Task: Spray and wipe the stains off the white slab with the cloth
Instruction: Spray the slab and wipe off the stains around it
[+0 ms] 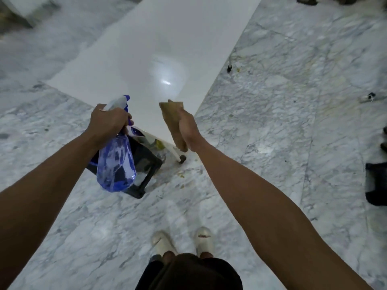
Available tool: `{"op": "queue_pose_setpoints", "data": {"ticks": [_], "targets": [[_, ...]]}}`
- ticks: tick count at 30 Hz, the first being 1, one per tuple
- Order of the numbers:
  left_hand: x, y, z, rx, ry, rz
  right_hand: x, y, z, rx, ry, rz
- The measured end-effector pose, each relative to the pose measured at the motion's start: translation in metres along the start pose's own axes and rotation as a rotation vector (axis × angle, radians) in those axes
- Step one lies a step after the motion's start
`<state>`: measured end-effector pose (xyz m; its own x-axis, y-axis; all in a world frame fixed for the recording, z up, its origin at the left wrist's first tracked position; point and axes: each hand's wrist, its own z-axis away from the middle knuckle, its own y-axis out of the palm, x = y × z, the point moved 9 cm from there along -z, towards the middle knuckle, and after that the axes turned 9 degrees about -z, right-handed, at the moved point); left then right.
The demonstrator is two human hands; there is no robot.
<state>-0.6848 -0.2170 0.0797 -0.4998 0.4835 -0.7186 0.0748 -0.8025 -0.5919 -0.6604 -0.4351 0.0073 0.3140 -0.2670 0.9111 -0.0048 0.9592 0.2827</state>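
A long white slab (159, 49) lies ahead of me and runs away towards the top of the view, with a glossy light reflection near its middle. Yellowish stains (159, 144) mark its near corner, partly hidden behind my hands. My left hand (109, 122) grips the neck of a clear blue spray bottle (116, 164), whose white and blue nozzle points at the slab. My right hand (187, 126) holds a folded tan cloth (172, 118) upright above the slab's near edge, not touching it.
The slab rests on a black frame (146, 170) over a grey-veined marble floor (282, 122). Yellow crumbs (182, 175) lie on the floor by the corner. Small dark objects (377, 185) sit at the right edge. My feet in pale shoes (182, 241) stand below.
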Motion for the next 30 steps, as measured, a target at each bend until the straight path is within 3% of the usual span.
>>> {"op": "queue_pose_setpoints", "data": {"ticks": [6, 15, 23, 30], "targets": [[0.012, -0.087, -0.019, -0.098, -0.017, 0.098, 0.01, 0.096, -0.028, 0.071, 0.129, -0.007], [0.11, -0.262, -0.142, -0.165, -0.069, 0.123, -0.048, 0.348, -0.11, 0.228, 0.242, -0.013], [0.167, -0.409, -0.268, -0.211, -0.002, 0.107, -0.105, 0.525, -0.212, 0.046, 0.346, -0.092], [0.149, -0.447, -0.406, -0.077, 0.048, 0.138, -0.1, 0.603, -0.309, -0.036, 0.354, -0.19]]}}
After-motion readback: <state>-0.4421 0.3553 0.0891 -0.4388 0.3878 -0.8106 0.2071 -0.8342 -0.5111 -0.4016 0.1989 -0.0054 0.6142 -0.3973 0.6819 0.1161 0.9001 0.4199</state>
